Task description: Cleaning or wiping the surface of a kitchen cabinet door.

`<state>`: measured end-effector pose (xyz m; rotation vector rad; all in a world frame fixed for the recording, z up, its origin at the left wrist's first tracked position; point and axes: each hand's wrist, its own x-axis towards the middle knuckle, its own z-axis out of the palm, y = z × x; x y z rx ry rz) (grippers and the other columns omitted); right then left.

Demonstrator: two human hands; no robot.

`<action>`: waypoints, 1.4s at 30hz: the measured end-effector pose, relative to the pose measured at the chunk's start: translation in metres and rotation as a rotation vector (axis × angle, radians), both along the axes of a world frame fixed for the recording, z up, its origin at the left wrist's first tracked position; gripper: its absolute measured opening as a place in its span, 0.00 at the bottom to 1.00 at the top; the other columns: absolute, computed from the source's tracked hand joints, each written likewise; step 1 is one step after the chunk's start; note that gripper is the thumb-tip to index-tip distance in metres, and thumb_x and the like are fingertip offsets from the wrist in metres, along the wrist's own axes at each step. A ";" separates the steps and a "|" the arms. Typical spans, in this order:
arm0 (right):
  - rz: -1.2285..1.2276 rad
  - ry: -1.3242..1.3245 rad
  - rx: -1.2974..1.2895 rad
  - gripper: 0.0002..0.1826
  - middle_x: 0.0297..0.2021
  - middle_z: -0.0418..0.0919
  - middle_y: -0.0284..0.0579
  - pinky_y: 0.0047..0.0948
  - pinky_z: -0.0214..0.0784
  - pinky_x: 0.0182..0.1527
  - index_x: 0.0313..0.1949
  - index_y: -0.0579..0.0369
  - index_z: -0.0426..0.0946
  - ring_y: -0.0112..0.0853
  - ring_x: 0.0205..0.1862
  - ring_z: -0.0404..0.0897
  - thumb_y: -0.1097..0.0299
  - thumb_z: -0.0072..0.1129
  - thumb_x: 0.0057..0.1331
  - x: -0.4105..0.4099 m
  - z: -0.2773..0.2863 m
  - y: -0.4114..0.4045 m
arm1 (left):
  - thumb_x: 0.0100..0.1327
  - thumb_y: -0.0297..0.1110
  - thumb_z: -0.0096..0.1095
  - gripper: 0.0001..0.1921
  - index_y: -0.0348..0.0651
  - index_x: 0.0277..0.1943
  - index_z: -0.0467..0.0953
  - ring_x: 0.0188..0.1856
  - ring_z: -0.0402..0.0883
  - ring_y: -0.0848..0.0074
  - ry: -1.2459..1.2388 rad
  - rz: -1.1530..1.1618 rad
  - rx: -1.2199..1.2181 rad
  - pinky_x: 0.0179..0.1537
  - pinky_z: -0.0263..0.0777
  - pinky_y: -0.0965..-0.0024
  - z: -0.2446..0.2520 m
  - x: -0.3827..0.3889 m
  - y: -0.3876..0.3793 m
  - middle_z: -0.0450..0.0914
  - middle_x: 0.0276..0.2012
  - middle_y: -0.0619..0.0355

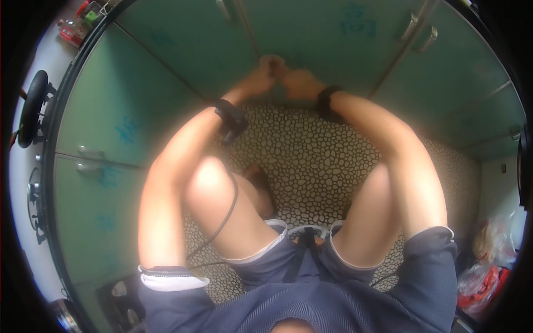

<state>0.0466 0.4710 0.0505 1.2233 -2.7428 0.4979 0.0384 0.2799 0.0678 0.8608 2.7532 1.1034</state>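
Out in front of me, my left hand [261,78] and my right hand [300,83] are held close together above the pebble-patterned floor [304,145]. The fingers of both look curled inward. Haze blurs them, so I cannot tell whether a small thing is between them or whether they touch. Just beyond them stand green cabinet doors [308,29] with metal handles and blue handwritten marks. Each wrist carries a black band; the left band [231,118] has a bulky piece hanging from it, and the right band [331,104] is wide.
My bent knees rise on both sides, with a thin cable [227,214] across the left one. To the left, a counter holds gas-stove supports [35,109] and a bottle with red on it [73,32]. Plastic bags [485,283] lie at the lower right.
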 end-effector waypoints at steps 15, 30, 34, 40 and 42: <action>0.104 -0.011 0.017 0.10 0.38 0.83 0.54 0.44 0.76 0.45 0.39 0.61 0.81 0.46 0.43 0.83 0.71 0.58 0.58 -0.033 -0.022 0.027 | 0.68 0.28 0.56 0.24 0.39 0.65 0.63 0.56 0.79 0.66 0.089 0.043 0.112 0.57 0.72 0.65 -0.041 0.002 0.027 0.74 0.58 0.48; 0.033 -0.350 0.110 0.14 0.43 0.85 0.51 0.42 0.75 0.48 0.46 0.57 0.82 0.45 0.45 0.84 0.63 0.53 0.67 0.007 -0.036 0.077 | 0.70 0.31 0.51 0.23 0.39 0.67 0.67 0.58 0.77 0.65 -0.401 -0.438 -0.403 0.60 0.70 0.61 -0.103 0.006 0.043 0.76 0.59 0.46; 0.188 -0.385 0.191 0.16 0.38 0.86 0.50 0.36 0.77 0.40 0.44 0.59 0.84 0.39 0.39 0.85 0.63 0.52 0.68 0.007 -0.083 0.107 | 0.66 0.30 0.52 0.27 0.42 0.69 0.66 0.60 0.76 0.58 -0.666 -0.449 -0.529 0.61 0.69 0.59 -0.059 0.080 0.084 0.75 0.61 0.42; 0.268 -0.923 0.086 0.16 0.37 0.86 0.48 0.33 0.77 0.41 0.48 0.60 0.82 0.34 0.39 0.84 0.63 0.56 0.67 0.026 -0.109 0.032 | 0.62 0.28 0.55 0.25 0.44 0.64 0.71 0.54 0.80 0.54 -0.470 -0.385 -0.508 0.56 0.72 0.56 -0.113 0.118 -0.002 0.82 0.52 0.45; 0.199 -0.968 0.038 0.16 0.35 0.86 0.46 0.32 0.76 0.38 0.46 0.61 0.82 0.32 0.35 0.83 0.63 0.53 0.67 0.037 -0.130 0.016 | 0.63 0.30 0.55 0.21 0.43 0.60 0.73 0.52 0.81 0.54 -0.447 -0.311 -0.457 0.53 0.73 0.55 -0.124 0.134 -0.022 0.82 0.50 0.44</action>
